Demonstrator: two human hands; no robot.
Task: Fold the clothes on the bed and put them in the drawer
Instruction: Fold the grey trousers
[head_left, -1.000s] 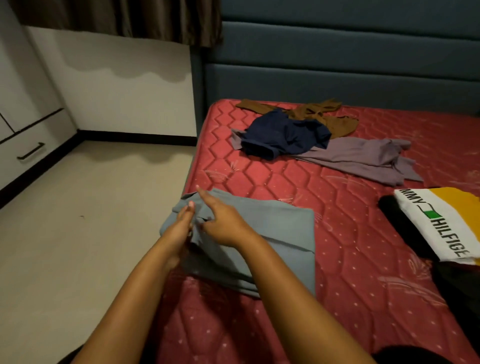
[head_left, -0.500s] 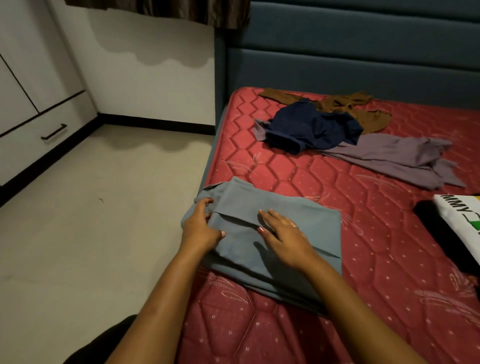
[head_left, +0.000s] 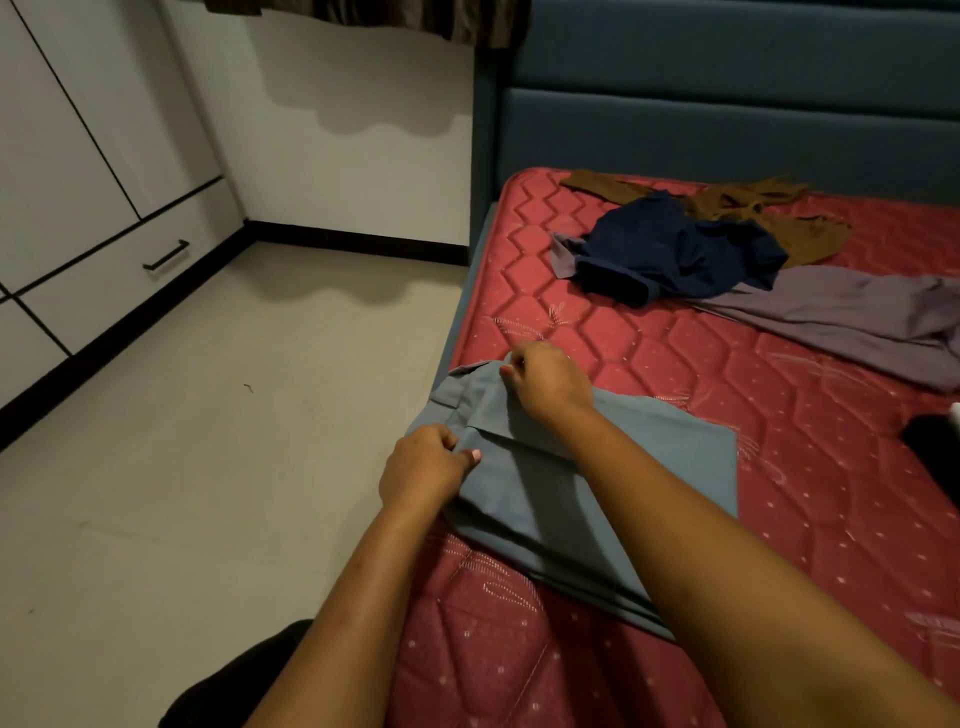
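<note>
A grey-blue garment (head_left: 670, 457) lies partly folded at the left edge of the red quilted mattress (head_left: 779, 545). My left hand (head_left: 423, 470) pinches its near left edge, thumb on top of the cloth. My right hand (head_left: 545, 379) grips the far left corner of the same garment, fingers curled round the fold. Further back on the bed lie a navy garment (head_left: 675, 249), a brown garment (head_left: 769, 208) and a mauve garment (head_left: 852, 317), all unfolded. The white drawer (head_left: 119, 270) with a black handle sits low in the wardrobe at the left.
A teal padded headboard (head_left: 727, 114) rises behind the bed. Pale floor (head_left: 208, 441) lies between the bed and the wardrobe. A black cloth (head_left: 935, 447) shows at the right frame edge. A brown curtain (head_left: 415, 15) hangs at the top.
My right hand left the middle of the grey-blue garment and moved up to grip its far left corner. My left hand slid back along the left edge. The view swung left.
</note>
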